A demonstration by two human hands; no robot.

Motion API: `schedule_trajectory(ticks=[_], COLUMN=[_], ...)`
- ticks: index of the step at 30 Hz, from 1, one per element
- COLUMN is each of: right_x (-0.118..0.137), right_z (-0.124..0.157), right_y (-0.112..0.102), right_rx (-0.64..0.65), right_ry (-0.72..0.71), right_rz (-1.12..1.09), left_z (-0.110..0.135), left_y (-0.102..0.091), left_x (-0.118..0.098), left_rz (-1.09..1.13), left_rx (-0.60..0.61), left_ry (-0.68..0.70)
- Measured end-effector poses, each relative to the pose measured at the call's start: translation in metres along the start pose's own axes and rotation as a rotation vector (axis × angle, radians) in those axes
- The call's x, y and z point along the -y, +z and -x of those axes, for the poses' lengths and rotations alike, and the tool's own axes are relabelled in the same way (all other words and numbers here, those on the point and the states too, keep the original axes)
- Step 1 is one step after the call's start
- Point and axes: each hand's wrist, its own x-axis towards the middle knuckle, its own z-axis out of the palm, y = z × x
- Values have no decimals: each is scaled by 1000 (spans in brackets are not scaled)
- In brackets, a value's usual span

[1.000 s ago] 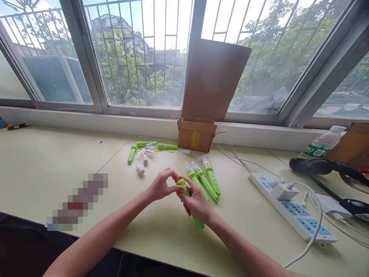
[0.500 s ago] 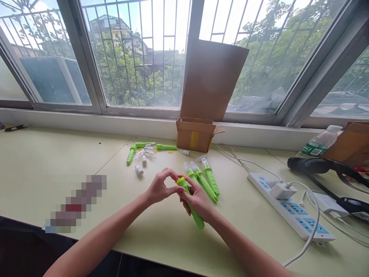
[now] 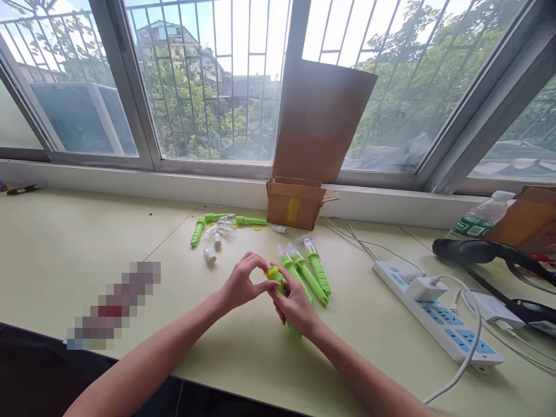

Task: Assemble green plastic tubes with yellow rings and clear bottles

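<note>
My right hand (image 3: 297, 304) is wrapped around a green ribbed plastic handle (image 3: 275, 278), its upper end tilted toward my left hand. Around that upper end sits a yellow ring (image 3: 271, 270). With thumb and index finger curled, my left hand (image 3: 243, 279) pinches the ring at the handle's rim. Most of the handle's lower part is hidden by my right hand; its tip shows below. Just beyond lie several green handles with clear tops (image 3: 307, 275), side by side.
Farther back lie loose green handles (image 3: 198, 233), clear caps, small white-based pieces (image 3: 209, 255) and yellow rings (image 3: 256, 227). An open cardboard box (image 3: 293, 202) stands against the sill. To the right are a power strip (image 3: 434, 313) with cables, a black headset (image 3: 486, 249) and a plastic bottle (image 3: 482, 215).
The handle's lower end has swung inward and is now mostly covered by my right hand. My left hand keeps its pinch at the yellow ring, nearly unmoved.
</note>
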Motion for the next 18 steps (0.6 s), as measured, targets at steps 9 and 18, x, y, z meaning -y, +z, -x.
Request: schedule_trajectory(ticks=[9, 18], right_x=[2, 6], right_z=[0, 0], right_y=[3, 0], right_rx=[30, 92], right_ry=[74, 168], right_rz=[-229, -372], left_z=[-1, -1], left_y=[-1, -3], left_x=[2, 1], left_rz=[32, 91], left_rx=[29, 78], left_ry=[-32, -71])
